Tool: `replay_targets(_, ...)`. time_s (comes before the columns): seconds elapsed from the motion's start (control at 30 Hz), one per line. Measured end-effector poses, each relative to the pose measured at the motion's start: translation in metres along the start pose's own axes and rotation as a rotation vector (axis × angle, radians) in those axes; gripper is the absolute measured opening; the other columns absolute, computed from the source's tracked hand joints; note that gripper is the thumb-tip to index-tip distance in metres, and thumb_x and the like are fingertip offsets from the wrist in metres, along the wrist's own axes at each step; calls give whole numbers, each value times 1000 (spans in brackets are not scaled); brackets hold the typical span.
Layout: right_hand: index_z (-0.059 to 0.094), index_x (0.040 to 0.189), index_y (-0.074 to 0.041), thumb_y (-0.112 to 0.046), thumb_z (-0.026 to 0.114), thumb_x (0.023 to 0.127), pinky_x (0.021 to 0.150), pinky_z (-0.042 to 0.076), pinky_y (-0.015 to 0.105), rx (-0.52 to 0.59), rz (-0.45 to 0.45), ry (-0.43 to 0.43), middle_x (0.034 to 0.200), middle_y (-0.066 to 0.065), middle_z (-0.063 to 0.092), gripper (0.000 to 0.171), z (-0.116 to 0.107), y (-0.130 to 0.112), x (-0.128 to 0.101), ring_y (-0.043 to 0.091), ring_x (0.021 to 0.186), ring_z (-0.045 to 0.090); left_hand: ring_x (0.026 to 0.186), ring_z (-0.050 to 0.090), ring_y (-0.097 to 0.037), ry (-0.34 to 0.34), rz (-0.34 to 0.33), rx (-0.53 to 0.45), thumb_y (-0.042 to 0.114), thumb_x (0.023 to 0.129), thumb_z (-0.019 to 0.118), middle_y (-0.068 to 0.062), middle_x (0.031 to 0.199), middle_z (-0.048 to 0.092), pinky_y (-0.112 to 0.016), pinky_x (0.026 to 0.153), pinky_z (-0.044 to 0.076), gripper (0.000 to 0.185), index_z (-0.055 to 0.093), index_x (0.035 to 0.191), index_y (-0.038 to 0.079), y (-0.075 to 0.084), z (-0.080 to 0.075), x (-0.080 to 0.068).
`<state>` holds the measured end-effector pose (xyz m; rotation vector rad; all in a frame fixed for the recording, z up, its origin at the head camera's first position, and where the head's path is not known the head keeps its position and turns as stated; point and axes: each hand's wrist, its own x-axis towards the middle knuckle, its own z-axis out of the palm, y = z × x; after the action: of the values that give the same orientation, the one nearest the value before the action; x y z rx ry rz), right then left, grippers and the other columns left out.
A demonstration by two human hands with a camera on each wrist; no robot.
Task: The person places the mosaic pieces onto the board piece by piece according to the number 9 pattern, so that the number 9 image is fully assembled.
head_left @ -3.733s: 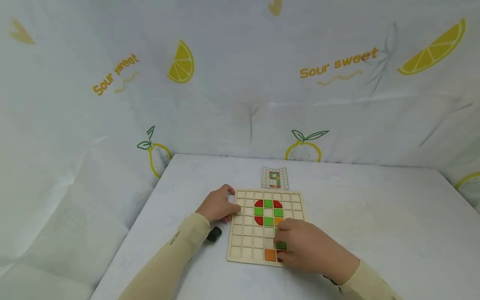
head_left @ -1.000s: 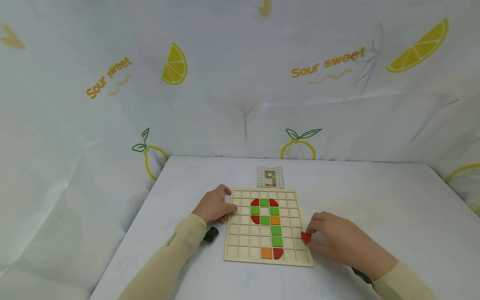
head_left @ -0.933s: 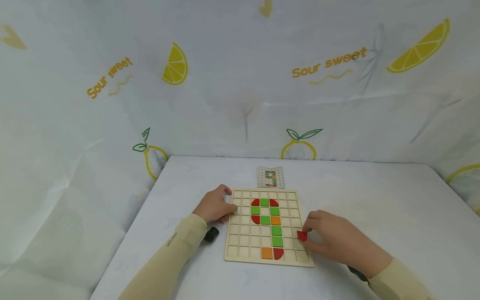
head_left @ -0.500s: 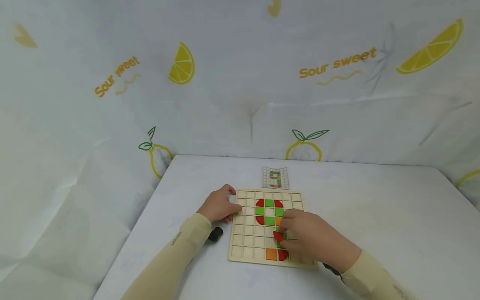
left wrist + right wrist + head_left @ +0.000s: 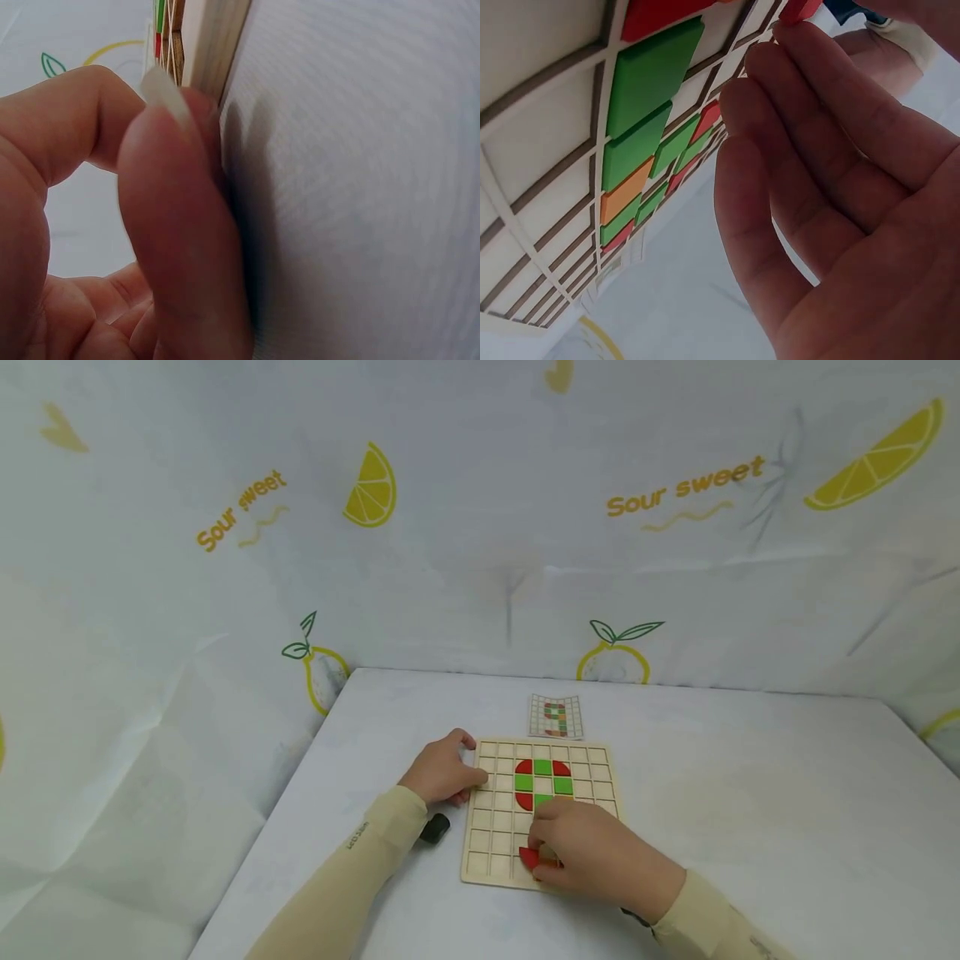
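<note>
— Wooden, that grid board [image 5: 487,852]; it lies flat on the pale table [image 5: 750,793], and the right hand [image 5: 592,856] is over its near edge; what is that hand doing?

— It pinches a red piece [image 5: 529,857] between thumb and fingertips, low over the board's front rows, left of the middle; the wrist view shows the fingers [image 5: 817,135] fairly straight, their tips meeting the piece's red edge [image 5: 799,9] at the top of the frame; whether the piece already sits in a cell I cannot tell.

— And the left hand [image 5: 442,770]?

— It rests at the board's left edge, near the far corner; its fingers curl loosely and the tips press against the side of the wood [image 5: 217,45]; the thumb lies beside them; it steadies rather than grips, and holds nothing.

— What fills the board?

— Green squares [image 5: 649,71] run in a column, with an orange square [image 5: 626,196] among them and red quarter-rounds [image 5: 522,767] at the corners of a loop near the far end; the right hand hides the lower part in the head view.

— Anything else on the table?

— A small pattern card [image 5: 556,716] lies just beyond the board's far edge; a small black object [image 5: 434,827] sits beside the left sleeve [image 5: 352,877]; a lemon-printed sheet [image 5: 480,510] hangs behind.
</note>
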<state>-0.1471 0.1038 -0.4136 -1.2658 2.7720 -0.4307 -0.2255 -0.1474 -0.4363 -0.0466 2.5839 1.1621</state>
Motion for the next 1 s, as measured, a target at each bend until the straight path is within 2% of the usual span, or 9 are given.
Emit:
replay_targets(0.13,78,90,-22,-28,86,88,68,47,20,-12,7,-29,86,-15,59,10,1,-6,4,2,77,47,50,58,-12,4,-5,2,22,92,80,-2,62,66,-25,54,52,52,56,137,12,0,-1,0)
replay_targets(0.47,77,91,-24,-30,86,89,69,46,23,-13,45,-66,86,-16,59,11,2,-10,6,3,76,47,49,57,-12,1,-21,14,23,92,80,-2,61,66,-24,54,51,51,57,137,14,2,0,1)
replay_targets(1.0,78,92,-25,-31,87,88,70,47,23,2,42,-83,87,-15,59,12,3,-8,5,4,78,48,49,58,-12,-4,-12,10,22,92,80,-3,63,67,-25,53,52,52,56,137,12,1,-1,0)
